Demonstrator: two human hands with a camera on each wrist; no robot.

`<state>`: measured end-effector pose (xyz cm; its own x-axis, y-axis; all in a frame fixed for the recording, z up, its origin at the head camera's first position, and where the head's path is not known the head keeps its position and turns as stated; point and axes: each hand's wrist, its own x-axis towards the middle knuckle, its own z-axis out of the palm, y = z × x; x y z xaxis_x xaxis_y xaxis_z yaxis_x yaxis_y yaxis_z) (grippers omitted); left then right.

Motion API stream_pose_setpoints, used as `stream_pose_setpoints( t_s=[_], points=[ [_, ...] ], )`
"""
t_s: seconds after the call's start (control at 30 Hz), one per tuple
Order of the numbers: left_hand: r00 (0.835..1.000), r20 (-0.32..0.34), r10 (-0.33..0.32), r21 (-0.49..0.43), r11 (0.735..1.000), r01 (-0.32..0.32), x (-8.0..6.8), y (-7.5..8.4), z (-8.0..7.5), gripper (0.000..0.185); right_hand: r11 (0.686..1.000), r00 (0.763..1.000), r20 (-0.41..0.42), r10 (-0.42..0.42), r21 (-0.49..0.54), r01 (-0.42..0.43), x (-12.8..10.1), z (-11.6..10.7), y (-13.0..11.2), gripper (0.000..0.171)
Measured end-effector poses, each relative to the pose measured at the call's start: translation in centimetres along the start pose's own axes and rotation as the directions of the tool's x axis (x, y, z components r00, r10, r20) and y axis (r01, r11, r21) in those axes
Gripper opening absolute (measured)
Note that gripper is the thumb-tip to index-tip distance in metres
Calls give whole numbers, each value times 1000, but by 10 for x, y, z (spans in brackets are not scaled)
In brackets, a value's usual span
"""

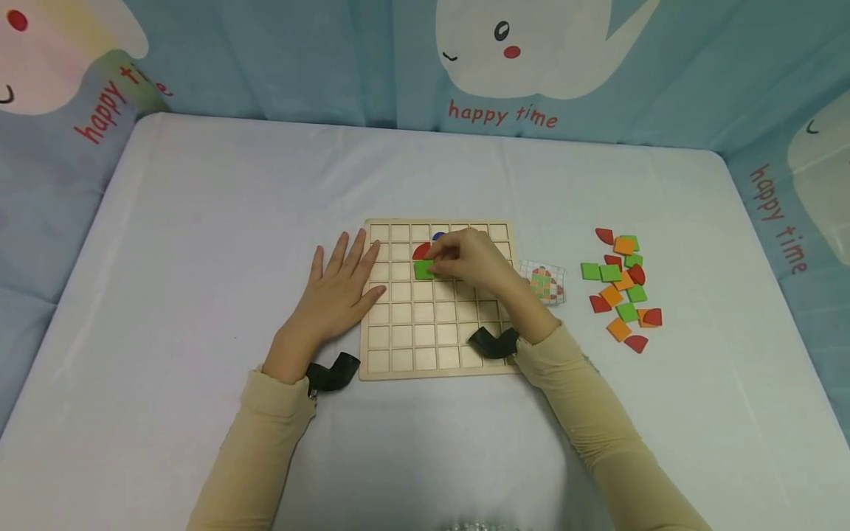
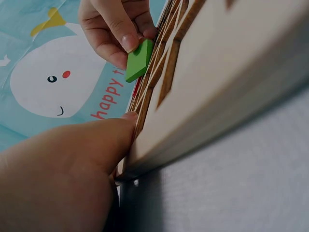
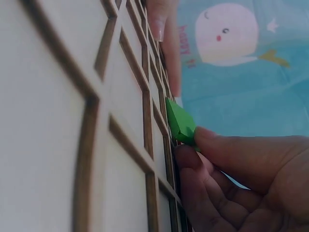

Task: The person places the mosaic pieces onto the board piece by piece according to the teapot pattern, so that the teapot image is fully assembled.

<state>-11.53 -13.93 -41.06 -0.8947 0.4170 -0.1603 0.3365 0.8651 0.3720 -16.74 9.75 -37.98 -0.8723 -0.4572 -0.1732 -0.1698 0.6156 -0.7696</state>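
A wooden grid board (image 1: 401, 315) lies on the table under both hands. Thumb and fingers of my right hand (image 1: 473, 258) pinch a green square tile (image 1: 422, 271), held tilted over a cell in the upper middle of the grid, as the right wrist view also shows at the tile (image 3: 180, 121). Just above that cell sits a red quarter-circle piece (image 1: 421, 251); a blue piece (image 1: 438, 236) shows partly behind the right hand. My left hand (image 1: 334, 299) rests with fingers spread at the board's left edge, its thumb (image 2: 108, 140) touching the rim.
Right of the board lies a small pattern card (image 1: 556, 286), partly behind the right wrist. Farther right, loose green tiles (image 1: 590, 271), orange tiles (image 1: 619, 330) and red quarter-circles (image 1: 636, 344) are scattered, some overlapping. A printed blue curtain (image 1: 299, 66) borders the white table (image 1: 219, 221).
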Motion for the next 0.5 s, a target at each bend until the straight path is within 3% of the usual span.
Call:
stream_pose_setpoints(
  t_s=[0.27, 0.5],
  points=[
    [1000, -3, -1, 3, 1000, 1, 1, -1, 2, 69, 1000, 1000, -13, 29, 11, -29, 0, 0, 0, 8],
    [1000, -9, 3, -2, 1000, -3, 1, -1, 1, 69, 999, 1000, -24, -2, 36, 3, 0, 0, 0, 7]
  ],
)
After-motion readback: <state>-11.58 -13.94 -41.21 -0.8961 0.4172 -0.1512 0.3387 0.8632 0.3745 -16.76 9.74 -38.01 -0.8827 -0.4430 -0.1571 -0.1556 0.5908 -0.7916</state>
